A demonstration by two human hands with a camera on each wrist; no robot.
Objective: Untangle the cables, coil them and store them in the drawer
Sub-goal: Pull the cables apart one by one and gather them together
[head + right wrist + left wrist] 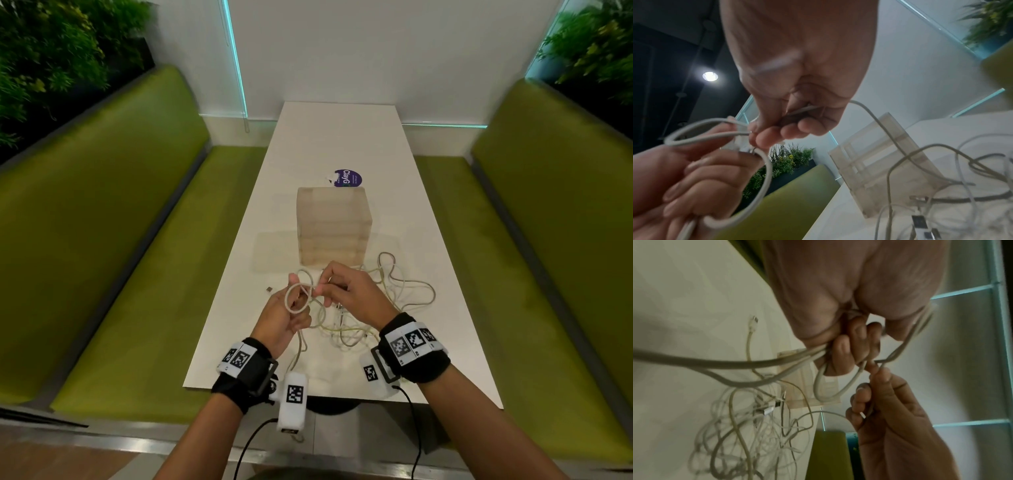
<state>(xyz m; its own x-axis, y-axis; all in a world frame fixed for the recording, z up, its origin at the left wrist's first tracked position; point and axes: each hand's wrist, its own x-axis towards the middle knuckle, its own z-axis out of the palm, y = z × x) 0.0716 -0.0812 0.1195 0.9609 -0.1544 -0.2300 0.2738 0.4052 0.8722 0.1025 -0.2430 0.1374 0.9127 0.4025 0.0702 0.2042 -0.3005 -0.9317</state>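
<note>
My left hand (286, 317) gripped a small coiled loop of white cable (298, 298) above the tabletop (342, 144), and my right hand (346, 291) pinched the same cable just beside it. Under and right of my hands lay the tangle of cables (394, 291). Beyond it stood the translucent drawer unit (334, 228), drawers closed, contents unclear, with a purple sticker (347, 178) behind.

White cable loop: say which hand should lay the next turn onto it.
Right, probably. The left hand already grips the loop of white braided cable, so it serves as anchor. The right hand pinches the strand leading to the tangled cable pile.
</note>
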